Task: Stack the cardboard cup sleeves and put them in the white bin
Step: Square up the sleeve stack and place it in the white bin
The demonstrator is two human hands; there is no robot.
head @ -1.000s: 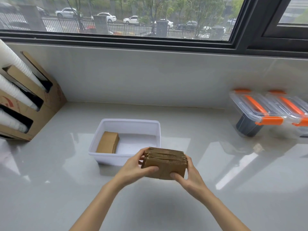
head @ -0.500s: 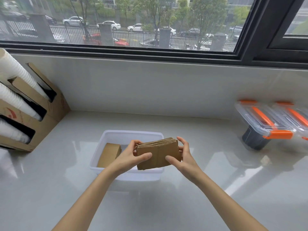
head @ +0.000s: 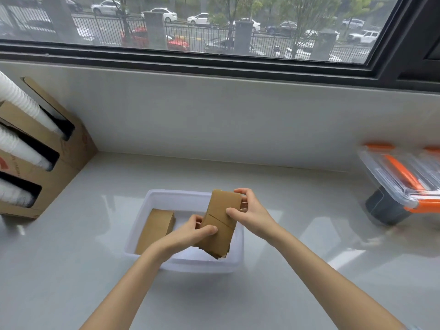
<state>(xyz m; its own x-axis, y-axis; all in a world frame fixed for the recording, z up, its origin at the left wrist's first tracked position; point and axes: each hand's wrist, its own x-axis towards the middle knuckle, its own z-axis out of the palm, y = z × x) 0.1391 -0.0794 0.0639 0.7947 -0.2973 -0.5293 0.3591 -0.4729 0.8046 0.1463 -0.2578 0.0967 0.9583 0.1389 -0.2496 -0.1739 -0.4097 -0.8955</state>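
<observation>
Both hands pinch a stack of cardboard sleeves (head: 220, 225) over the white bin (head: 152, 198) — left hand (head: 190, 232) near, right hand (head: 253, 213) far. Another stack (head: 156, 228) lies in the bin's left side

plain brown sleeves (head: 220, 225), white bin (head: 171, 196), pale grey counter (head: 285, 294), clear boxes (head: 402, 177) with orange clips.

Sleeve stack (head: 156, 228) in bin (head: 176, 195), left

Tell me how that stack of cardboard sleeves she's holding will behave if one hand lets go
The stack of sleeves is loose flat pieces pinched between the left hand and right hand, so it would probably fan out or slip apart. It looks light. Tilted over the white bin, dropped sleeves would likely land inside.
</observation>
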